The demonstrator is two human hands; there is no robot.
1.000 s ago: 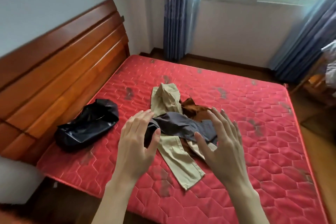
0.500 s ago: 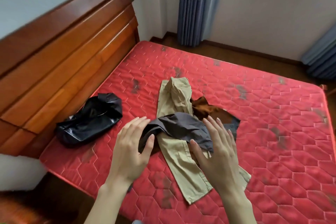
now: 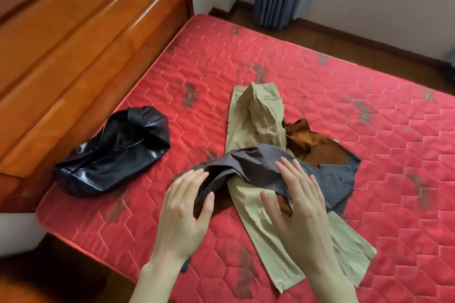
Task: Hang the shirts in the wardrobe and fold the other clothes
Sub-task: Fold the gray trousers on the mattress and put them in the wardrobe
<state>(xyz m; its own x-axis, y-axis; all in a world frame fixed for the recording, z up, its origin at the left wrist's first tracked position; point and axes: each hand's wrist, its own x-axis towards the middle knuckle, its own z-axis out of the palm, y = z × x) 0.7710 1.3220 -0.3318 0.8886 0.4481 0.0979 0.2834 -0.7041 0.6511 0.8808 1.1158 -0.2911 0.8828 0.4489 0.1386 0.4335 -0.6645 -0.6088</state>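
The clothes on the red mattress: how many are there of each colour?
Khaki trousers: 1
Grey garment: 1
Rust-brown garment: 1
Shiny black garment: 1
Total: 4

The first three lie heaped together; the black one lies apart, near the headboard.

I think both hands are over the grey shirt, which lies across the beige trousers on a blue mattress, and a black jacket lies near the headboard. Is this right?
Not quite: the mattress is red, not blue, as the head view shows. The rest holds: the left hand and right hand are over the grey shirt, which lies across the beige trousers, and the black jacket lies near the headboard.
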